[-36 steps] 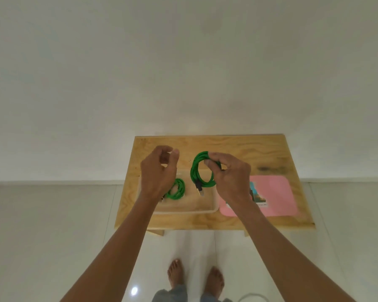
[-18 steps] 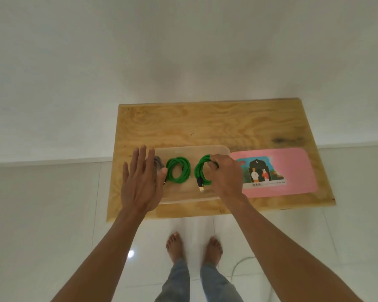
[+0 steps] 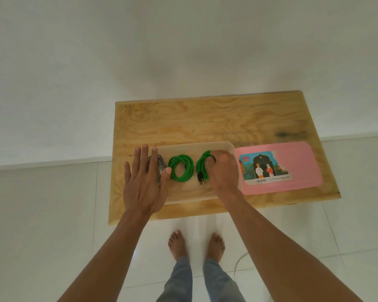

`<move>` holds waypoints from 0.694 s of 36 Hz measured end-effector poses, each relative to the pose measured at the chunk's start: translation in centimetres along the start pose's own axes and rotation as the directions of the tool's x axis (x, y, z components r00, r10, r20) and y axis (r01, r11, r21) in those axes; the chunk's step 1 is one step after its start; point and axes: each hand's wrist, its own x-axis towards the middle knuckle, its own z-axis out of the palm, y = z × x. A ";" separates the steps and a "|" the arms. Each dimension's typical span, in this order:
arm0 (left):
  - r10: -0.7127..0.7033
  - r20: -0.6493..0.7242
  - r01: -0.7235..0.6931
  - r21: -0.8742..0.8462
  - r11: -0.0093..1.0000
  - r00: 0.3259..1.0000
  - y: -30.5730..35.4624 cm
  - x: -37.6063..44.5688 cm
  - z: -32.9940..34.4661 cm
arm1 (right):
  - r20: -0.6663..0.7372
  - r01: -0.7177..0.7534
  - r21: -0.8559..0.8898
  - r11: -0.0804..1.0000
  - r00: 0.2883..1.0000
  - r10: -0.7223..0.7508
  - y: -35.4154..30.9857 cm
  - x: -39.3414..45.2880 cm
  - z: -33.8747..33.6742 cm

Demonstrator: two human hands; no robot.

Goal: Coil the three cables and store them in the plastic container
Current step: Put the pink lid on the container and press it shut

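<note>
A clear plastic container (image 3: 194,147) sits on the wooden table (image 3: 205,120). In its middle lies a coiled green cable (image 3: 181,168). My right hand (image 3: 224,171) is shut on a second green coil (image 3: 202,168) at the container's right side, its black plug pointing toward me. My left hand (image 3: 143,182) hovers flat with fingers spread over the container's left end, partly covering a grey coiled cable (image 3: 160,164).
A pink lid (image 3: 292,166) with a picture label lies on the table just right of the container. The wooden top behind the container is bare. My bare feet (image 3: 194,245) stand on white tiles below the table's near edge, with a white cord (image 3: 240,260) on the floor.
My right hand has lowered the green coil from above the table into the container's right side. My left hand opened flat and came down over the left end. The view tilted downward.
</note>
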 end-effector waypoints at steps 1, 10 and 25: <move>-0.001 0.001 0.001 0.002 1.000 1.000 0.0 0.0 0.0 | 0.004 0.011 0.004 1.000 1.000 -0.011 0.1 0.0 -0.1; -0.005 0.027 0.004 0.003 1.000 1.000 0.1 0.0 -0.5 | 0.007 0.014 0.123 0.992 1.000 -0.015 -0.7 -1.3 -2.6; 0.072 -0.092 -0.096 -0.298 0.950 0.993 12.3 1.7 -7.0 | -0.160 0.040 0.373 0.927 0.987 0.022 -0.3 -2.3 -14.6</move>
